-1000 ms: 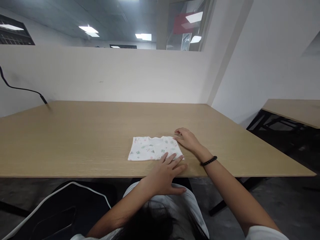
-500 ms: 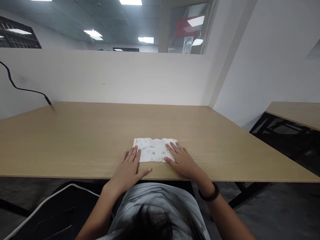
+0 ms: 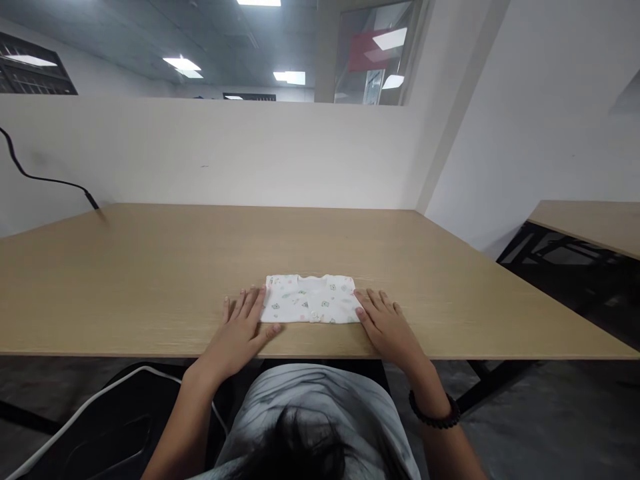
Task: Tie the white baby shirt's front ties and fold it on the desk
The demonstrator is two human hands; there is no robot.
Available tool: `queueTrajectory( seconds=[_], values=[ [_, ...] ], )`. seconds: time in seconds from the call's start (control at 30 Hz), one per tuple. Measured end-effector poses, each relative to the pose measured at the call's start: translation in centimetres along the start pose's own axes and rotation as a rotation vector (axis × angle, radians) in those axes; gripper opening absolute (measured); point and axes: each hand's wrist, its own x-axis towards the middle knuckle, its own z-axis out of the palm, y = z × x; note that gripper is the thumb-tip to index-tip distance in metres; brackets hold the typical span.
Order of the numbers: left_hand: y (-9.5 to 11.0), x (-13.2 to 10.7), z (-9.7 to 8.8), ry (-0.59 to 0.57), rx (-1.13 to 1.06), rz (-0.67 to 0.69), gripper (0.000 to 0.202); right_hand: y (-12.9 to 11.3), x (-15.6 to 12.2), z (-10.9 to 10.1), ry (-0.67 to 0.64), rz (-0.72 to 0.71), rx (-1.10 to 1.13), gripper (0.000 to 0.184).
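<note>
A small white garment with a printed pattern (image 3: 311, 299) lies folded into a flat rectangle on the wooden table (image 3: 175, 267), close to the near edge. My left hand (image 3: 239, 330) rests flat on the table just left of the cloth, fingers spread and touching its left edge. At the cloth's right edge my right hand (image 3: 386, 322) also lies flat with fingers stretched out. Neither hand holds anything. A black bead bracelet (image 3: 434, 413) is on my right wrist.
A white partition wall (image 3: 225, 150) runs along the table's far side. A black cable (image 3: 45, 177) hangs down to the far left corner. A second wooden table (image 3: 590, 223) stands at the right, across a gap. A dark chair (image 3: 115, 427) sits below left.
Both hands have slid outward off the folded cloth, from lying on its ends to resting on the table beside its left and right edges. The cloth stayed in place.
</note>
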Motion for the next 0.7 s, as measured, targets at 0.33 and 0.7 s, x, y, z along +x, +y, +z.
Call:
queueTrajectory(
  seconds=[0.33, 0.7],
  values=[
    [0.9, 0.2, -0.7, -0.058, -0.031, 0.107, 0.071, 0.0, 0.1, 0.0, -0.005, 0.000, -0.017, 0.055],
    [5.8, 0.4, -0.3, -0.151, -0.066, 0.403, 0.079, -5.9, 0.9, 0.7, -0.055, -0.392, 0.071, 0.054]
  ],
)
